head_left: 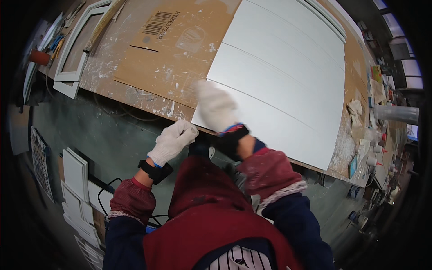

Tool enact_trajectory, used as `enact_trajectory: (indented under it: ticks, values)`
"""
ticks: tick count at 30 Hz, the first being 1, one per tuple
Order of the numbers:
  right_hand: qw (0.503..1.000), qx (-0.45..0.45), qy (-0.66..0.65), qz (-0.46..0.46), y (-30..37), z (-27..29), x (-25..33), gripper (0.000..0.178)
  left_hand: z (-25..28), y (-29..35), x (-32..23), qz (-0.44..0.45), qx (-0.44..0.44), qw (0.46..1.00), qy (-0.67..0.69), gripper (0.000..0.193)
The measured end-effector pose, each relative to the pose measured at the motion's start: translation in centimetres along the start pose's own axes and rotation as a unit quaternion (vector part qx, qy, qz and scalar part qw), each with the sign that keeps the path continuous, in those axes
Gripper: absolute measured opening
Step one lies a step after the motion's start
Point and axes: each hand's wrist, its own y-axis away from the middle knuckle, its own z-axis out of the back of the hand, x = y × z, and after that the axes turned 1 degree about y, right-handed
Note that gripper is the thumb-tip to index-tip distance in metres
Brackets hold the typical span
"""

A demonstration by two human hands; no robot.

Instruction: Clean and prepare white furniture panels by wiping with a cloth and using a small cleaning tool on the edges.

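Observation:
A large white panel (pixel 279 76) with several grooves lies over brown cardboard on the workbench. My left hand (pixel 173 141), in a white knit glove, is just off the bench's front edge, close to the panel's near left corner. Its fingers are curled together, and whatever may be in them is hidden. Above the left edge of the panel is my right hand (pixel 217 107), gloved the same way and smeared by motion. I cannot make out its fingers or whether it touches the panel. Both wrists wear black bands.
Flattened cardboard (pixel 157 58) covers the bench left of the panel. White frames (pixel 69 76) lie at the far left. A crumpled cloth (pixel 355 112) and a clear plastic container (pixel 396 114) are on the right. White boards (pixel 75 173) lean below the bench at left.

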Motion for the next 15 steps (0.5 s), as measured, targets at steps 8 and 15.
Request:
enact_trajectory:
  ticks: [8, 15]
  values:
    - [0.959, -0.047, 0.214, -0.179, 9.8, 7.4, -7.3, 0.018, -0.2, 8.2, 5.5, 0.071, 0.003, 0.996, -0.06, 0.034]
    - [0.996, -0.025, 0.075, -0.053, 7.3, -0.5, 3.5, 0.022, -0.3, 9.4, 5.2, 0.082, 0.03, 0.993, -0.083, 0.028]
